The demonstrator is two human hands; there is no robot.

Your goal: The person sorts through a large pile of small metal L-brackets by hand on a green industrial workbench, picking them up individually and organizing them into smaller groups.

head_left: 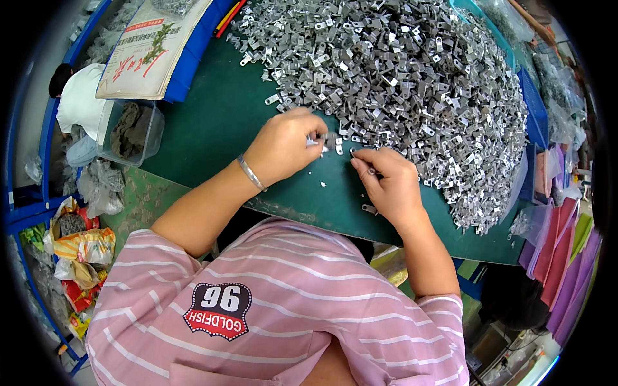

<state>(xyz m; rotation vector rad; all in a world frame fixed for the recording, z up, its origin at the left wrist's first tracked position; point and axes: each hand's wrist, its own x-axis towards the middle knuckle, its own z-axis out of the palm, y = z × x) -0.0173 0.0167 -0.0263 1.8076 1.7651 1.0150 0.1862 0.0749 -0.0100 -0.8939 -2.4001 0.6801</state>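
Note:
A big heap of small silver metal brackets point(412, 83), bent tabs with a hole, covers much of the green table point(212, 122). At its near edge my left hand point(283, 145), a metal bangle on the wrist, is closed on several brackets that stick out past the fingertips, slightly blurred. Just to the right, my right hand point(391, 183) pinches a small metal bracket between thumb and forefinger; its fingers cover most of the piece. Loose brackets lie between the hands and the heap. One single bracket point(369, 209) rests by itself close to the table's near edge.
At the left stand a blue bin point(193, 55) with a printed paper sack point(151, 48) and a clear plastic box point(153, 138) holding a dark cloth. A teal tray point(492, 29) is beyond the heap. Coloured fabric pieces point(566, 251) hang at the right.

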